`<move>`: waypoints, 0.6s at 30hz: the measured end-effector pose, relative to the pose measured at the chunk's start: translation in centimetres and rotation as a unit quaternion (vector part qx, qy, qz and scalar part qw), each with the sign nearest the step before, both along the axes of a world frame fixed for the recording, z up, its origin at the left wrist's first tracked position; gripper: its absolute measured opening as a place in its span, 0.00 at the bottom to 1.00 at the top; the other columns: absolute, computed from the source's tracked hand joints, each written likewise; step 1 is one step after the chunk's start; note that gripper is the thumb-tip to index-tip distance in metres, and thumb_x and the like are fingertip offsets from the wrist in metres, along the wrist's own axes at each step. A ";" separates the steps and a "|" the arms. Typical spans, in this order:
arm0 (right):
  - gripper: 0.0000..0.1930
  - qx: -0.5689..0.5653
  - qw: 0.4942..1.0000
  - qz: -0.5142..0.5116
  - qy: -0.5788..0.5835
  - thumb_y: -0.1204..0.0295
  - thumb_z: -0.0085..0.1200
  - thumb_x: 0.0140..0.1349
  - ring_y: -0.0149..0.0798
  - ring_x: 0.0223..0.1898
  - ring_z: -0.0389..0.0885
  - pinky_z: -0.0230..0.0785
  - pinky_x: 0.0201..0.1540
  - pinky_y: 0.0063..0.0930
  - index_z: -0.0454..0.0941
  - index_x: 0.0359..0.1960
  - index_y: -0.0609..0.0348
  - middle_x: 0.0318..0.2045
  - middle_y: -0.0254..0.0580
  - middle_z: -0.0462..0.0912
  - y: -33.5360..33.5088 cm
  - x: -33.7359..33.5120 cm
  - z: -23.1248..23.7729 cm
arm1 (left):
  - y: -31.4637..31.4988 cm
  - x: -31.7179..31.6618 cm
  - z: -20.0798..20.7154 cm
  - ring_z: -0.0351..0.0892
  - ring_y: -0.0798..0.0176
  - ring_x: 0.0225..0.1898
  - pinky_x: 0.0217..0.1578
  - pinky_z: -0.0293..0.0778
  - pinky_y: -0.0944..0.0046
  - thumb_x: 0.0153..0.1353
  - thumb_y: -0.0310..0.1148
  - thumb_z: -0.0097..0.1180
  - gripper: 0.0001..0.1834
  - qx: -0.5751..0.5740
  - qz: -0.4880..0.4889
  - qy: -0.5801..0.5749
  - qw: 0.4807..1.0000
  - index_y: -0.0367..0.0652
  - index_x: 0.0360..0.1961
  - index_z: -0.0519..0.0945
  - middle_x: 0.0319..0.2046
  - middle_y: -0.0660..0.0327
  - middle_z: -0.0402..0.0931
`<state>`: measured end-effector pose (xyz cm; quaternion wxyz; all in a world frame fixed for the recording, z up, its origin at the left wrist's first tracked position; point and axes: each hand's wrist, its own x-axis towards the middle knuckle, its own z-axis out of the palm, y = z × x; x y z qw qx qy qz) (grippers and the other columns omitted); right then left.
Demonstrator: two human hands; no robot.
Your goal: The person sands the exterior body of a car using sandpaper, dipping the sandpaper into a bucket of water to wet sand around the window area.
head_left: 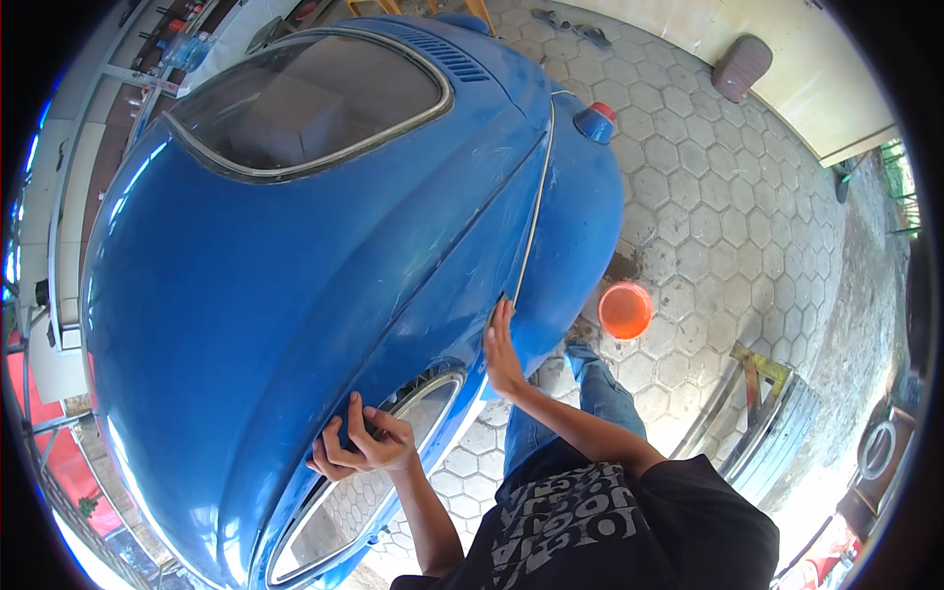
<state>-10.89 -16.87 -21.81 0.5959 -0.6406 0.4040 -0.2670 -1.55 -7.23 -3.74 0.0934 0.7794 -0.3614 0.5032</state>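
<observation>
A blue rounded car (285, 256) fills the left and middle of the view. My left hand (366, 444) is at the roof edge above the side window (339, 511), its fingers bent. Something dark shows between thumb and fingers, too hidden to name. Further back along the body, my right hand (502, 356) has its fingers stretched over a small dark flat piece (499, 309), pressed to the panel beside the rear fender (575, 216). A pale trim strip (536, 221) runs along the seam there.
An orange bucket (625, 311) stands on the hexagonal pavers (688, 197) near my feet, with wet patches around it. Sandals (590, 34) lie behind the car. A brown object (742, 68) leans by the pale wall panel (816, 88). A wooden frame (762, 388) is at right.
</observation>
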 end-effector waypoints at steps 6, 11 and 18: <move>0.36 0.052 0.997 -0.053 -0.013 0.47 0.16 0.71 0.52 0.72 0.26 0.29 0.72 0.38 0.32 0.70 0.62 0.71 0.55 0.28 0.0 1.5 5.9 | 0.4 -0.5 0.3 0.63 0.53 0.54 0.63 0.45 0.41 0.52 0.33 0.54 0.10 0.031 -0.031 0.038 0.998 0.60 0.31 0.87 0.40 0.64 0.73; 0.40 0.075 0.993 0.046 -0.077 0.41 0.17 0.68 0.49 0.73 0.26 0.28 0.72 0.37 0.31 0.71 0.59 0.72 0.52 0.28 2.4 -0.5 3.0 | 3.0 -1.0 0.4 0.67 0.55 0.53 0.65 0.44 0.42 0.48 0.30 0.53 0.13 0.042 -0.136 0.135 0.981 0.59 0.32 0.87 0.40 0.62 0.72; 0.40 -0.098 0.988 0.101 -0.070 0.40 0.18 0.67 0.49 0.73 0.28 0.28 0.71 0.48 0.31 0.71 0.55 0.72 0.50 0.28 4.3 0.5 9.5 | 9.5 0.7 1.7 0.63 0.52 0.57 0.64 0.40 0.36 0.55 0.33 0.55 0.10 0.029 -0.033 0.054 0.998 0.58 0.36 0.86 0.47 0.59 0.69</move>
